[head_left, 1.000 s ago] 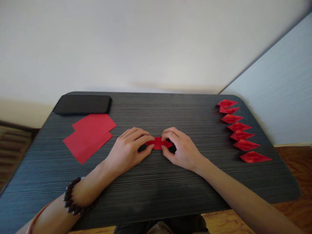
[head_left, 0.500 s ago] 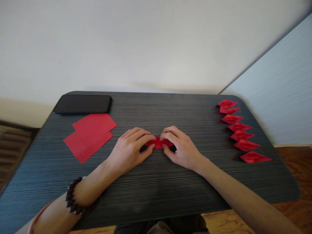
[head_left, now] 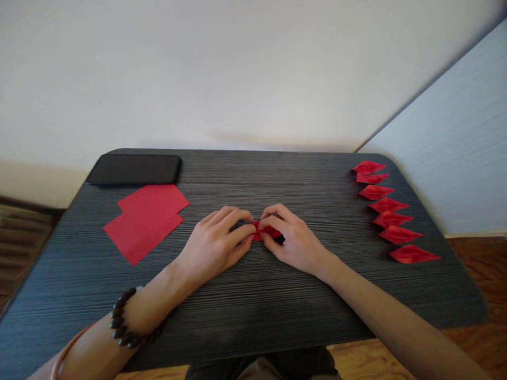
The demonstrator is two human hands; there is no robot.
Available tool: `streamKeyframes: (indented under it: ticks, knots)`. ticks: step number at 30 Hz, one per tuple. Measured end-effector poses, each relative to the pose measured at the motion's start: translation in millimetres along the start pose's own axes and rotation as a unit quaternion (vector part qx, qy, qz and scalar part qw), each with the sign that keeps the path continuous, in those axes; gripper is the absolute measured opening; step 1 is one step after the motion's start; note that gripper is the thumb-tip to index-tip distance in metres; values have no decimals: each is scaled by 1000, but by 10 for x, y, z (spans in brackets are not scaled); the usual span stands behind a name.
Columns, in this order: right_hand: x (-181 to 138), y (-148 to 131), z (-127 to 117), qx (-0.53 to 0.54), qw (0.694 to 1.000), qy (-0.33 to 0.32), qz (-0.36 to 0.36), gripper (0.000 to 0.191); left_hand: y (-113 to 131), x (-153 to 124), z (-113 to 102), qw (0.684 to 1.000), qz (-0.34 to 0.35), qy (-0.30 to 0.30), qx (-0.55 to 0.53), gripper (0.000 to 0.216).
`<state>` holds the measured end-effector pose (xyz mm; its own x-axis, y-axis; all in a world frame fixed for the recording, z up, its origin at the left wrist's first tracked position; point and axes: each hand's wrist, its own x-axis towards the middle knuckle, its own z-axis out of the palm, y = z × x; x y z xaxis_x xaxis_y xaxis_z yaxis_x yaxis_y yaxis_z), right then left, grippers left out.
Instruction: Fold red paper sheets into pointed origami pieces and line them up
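Head view looks down on a dark, ribbed tabletop (head_left: 253, 316), with both hands meeting near its middle. The left hand (head_left: 212, 245) and the right hand (head_left: 297, 240) are curled narrow, fingertips facing each other. Together they pinch a small folded red paper (head_left: 264, 230) between thumbs and forefingers. Only a sliver of it shows in the gap. It sits low against the tabletop, and the fingers cover most of it, so its exact shape cannot be told. The heels of both hands rest on the surface. A dark bead bracelet (head_left: 129, 327) circles the left wrist, with a thin orange band (head_left: 69, 345) just behind it on the forearm.

Well apart to the left of the hands lies a loose stack of flat red paper sheets (head_left: 144, 221), slightly fanned so the corners are offset. Just beyond the stack, at the far left corner, a black phone (head_left: 134, 169) lies flat.

A row of seven folded red paper shapes (head_left: 387, 206) runs along the right edge from the far corner toward the near side. They lie close together, pointed tips to the right. A pale wall (head_left: 222, 74) rises behind the tabletop, and wooden floor (head_left: 485, 264) shows at the right.
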<state>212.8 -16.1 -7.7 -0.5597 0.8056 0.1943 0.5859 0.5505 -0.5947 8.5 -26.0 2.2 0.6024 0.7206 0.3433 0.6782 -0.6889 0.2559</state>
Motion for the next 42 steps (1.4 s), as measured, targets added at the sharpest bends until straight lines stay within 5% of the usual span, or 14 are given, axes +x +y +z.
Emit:
streamKeyframes:
  ticks: [10, 21, 31, 42]
  knots:
    - [1, -8, -57, -110, 994, 22, 11, 15, 83, 38, 56, 995, -89, -9, 36, 14]
    - [29, 34, -4, -26, 999, 11, 19, 14, 110, 92, 62, 987, -157, -42, 1, 12]
    - [28, 4, -7, -4, 998, 36, 57, 7, -54, 40, 29, 989, -102, -43, -103, 14]
    - [17, 1, 10, -16, 999, 16, 39, 9, 79, 84, 61, 991, -125, -43, -35, 11]
